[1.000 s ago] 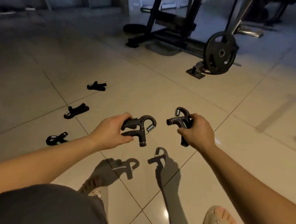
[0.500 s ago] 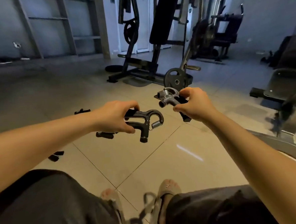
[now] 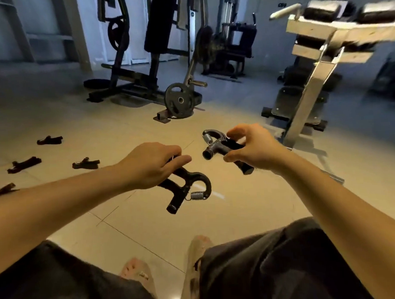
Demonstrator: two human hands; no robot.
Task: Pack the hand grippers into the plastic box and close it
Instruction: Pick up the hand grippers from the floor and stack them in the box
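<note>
My left hand [image 3: 153, 163] grips a black hand gripper [image 3: 185, 189] by its handles, its spring hanging low to the right. My right hand [image 3: 254, 146] holds a second black hand gripper [image 3: 214, 143], its spring end pointing left. Both are held in the air above the tiled floor, a short gap between them. Several more black hand grippers lie on the floor at the left: one far [image 3: 49, 140], one mid-left [image 3: 24, 164], one nearer the middle [image 3: 86, 163], one at the left edge [image 3: 0, 190]. No plastic box is in view.
A weight machine [image 3: 127, 84] with a plate [image 3: 179, 100] stands on the floor ahead. A metal bench frame [image 3: 313, 91] rises at the right. My knees and sandalled feet [image 3: 198, 248] fill the bottom of the view.
The view has lifted and swung right, bringing the bench frame in. Both hands keep hold of their grippers; the left one now hangs lower, the right one is raised and turned.
</note>
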